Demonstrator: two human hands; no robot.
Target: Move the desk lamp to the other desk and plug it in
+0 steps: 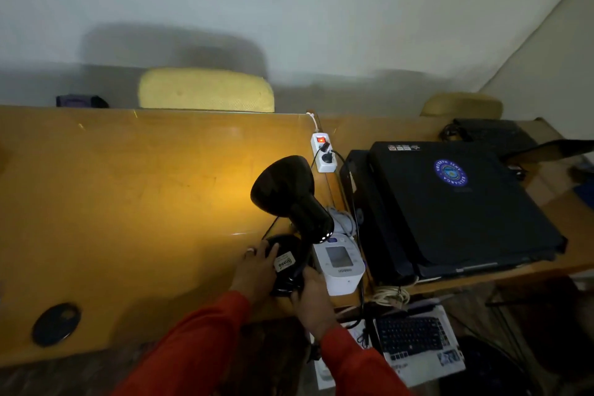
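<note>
Just right of the frame's centre, a black desk lamp (291,193) stands on a yellow-brown desk (128,202), its shade tilted toward the upper left and throwing a warm patch of light across the wood. Both hands sit at its round base in the lower middle of the frame: the left hand (257,267) lies over the base's left side with fingers spread on top, and the right hand (310,291) wraps the base's near right edge, so the two hands close on the lamp from either side, a short way apart. Both arms wear red sleeves (199,350). Touching or just beside the base on the right is a white blood pressure monitor (339,262). Above the lamp, a white power strip (324,154) with a lit red switch lies at the desk's right edge with black plugs in it; a thin black cord runs from it down toward the lamp. Right of centre, stacked black laptops (450,202) rest on a second desk (572,219). A dark round disc (56,325) lies at lower left, and an open laptop keyboard (414,337) sits low at lower right.
</note>
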